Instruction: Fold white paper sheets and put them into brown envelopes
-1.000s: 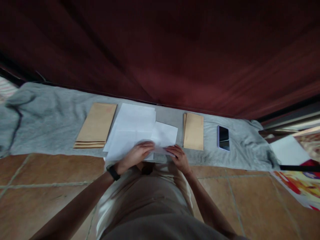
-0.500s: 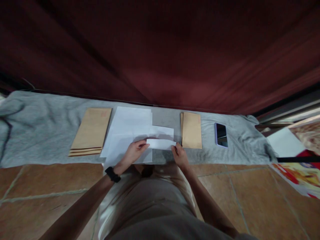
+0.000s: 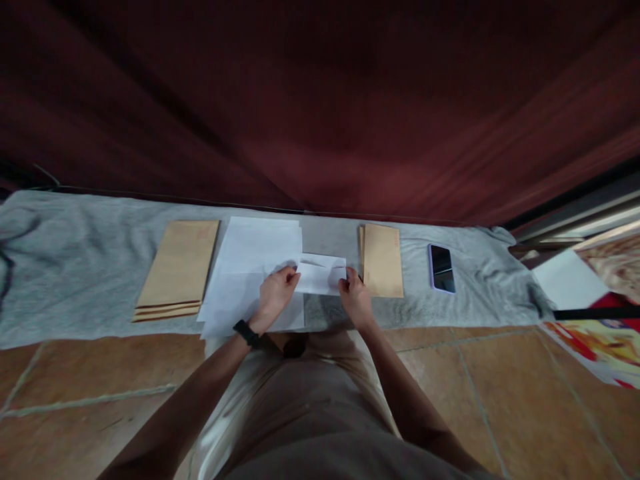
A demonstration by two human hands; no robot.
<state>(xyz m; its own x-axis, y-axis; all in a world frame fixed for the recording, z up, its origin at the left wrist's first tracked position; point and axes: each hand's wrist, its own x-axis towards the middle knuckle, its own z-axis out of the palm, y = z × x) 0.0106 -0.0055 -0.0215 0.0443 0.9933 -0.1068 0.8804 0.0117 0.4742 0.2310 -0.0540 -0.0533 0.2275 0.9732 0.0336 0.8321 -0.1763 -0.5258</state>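
A small folded sheet of white paper [image 3: 320, 279] lies between my hands, its upper layer folded over toward the far side. My left hand [image 3: 278, 291] pinches its left edge, with the wrist above a stack of white sheets [image 3: 250, 247]. At the paper's right edge, my right hand [image 3: 355, 296] grips it between thumb and fingers. Just right of that hand are a few brown envelopes [image 3: 383, 260], partly overlapping. A thicker stack of brown envelopes [image 3: 180, 263] sits left of the white sheets.
A grey cloth [image 3: 100, 267] covers the long, narrow surface. A phone [image 3: 442, 269] in a purple case lies right of the envelopes. Behind everything hangs a dark red curtain [image 3: 320, 133]. Printed packaging [image 3: 600, 350] is at the far right, above the tiled floor [image 3: 450, 380].
Both hands have moved slightly away from me. The raised near part of the paper has been turned over onto its far part, and now lies flatter.
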